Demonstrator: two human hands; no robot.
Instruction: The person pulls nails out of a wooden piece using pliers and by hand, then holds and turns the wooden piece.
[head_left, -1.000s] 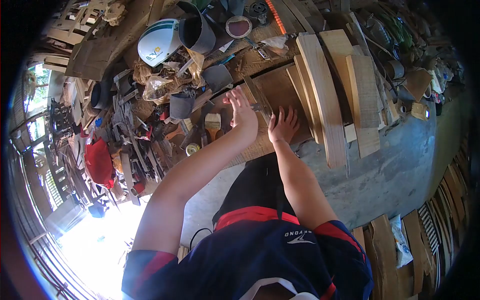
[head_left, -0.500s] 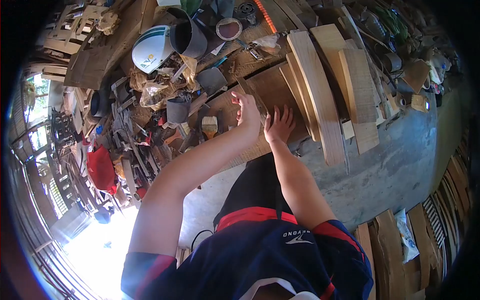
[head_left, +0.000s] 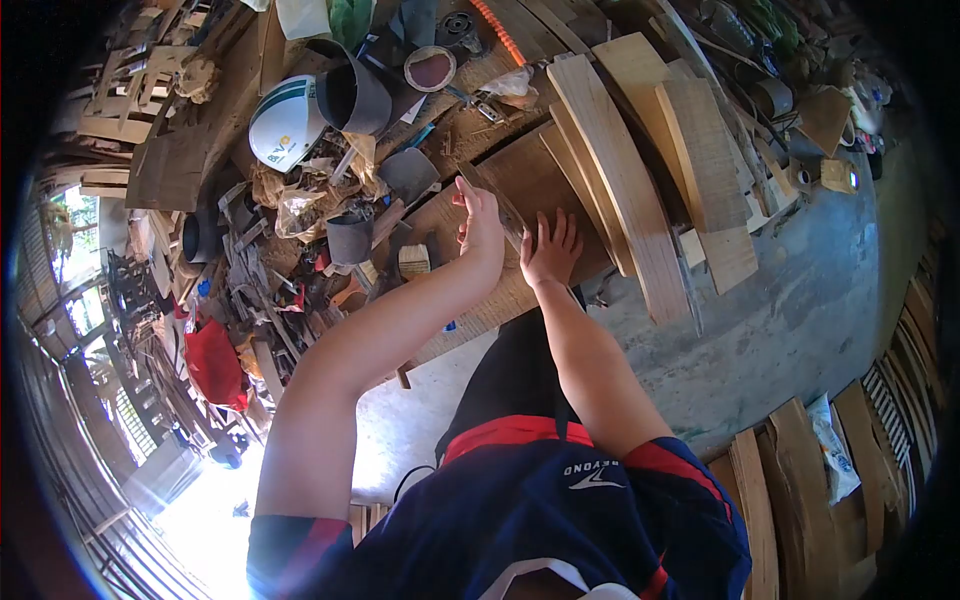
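My left hand (head_left: 482,228) is over the workbench, turned on its side with its fingers partly bent and apart. It is beside a narrow wooden strip (head_left: 498,200); whether it touches the strip is hard to tell. Close by on the right, my right hand (head_left: 551,254) lies with fingers spread on a brown board (head_left: 540,180), near its front edge. Neither hand shows anything held. A flat paintbrush (head_left: 414,261) with pale bristles lies left of my left wrist, partly hidden by the forearm.
Long light planks (head_left: 625,180) are stacked right of my hands, some overhanging the bench. To the left are a white helmet (head_left: 288,122), a dark cylindrical container (head_left: 355,95), a grey cup (head_left: 350,240) and wood scraps. More boards (head_left: 800,480) lie at lower right.
The camera view has shifted slightly, moving the bench items a little left. Both hands keep nearly the same pose, and my left forearm now covers more of the paintbrush.
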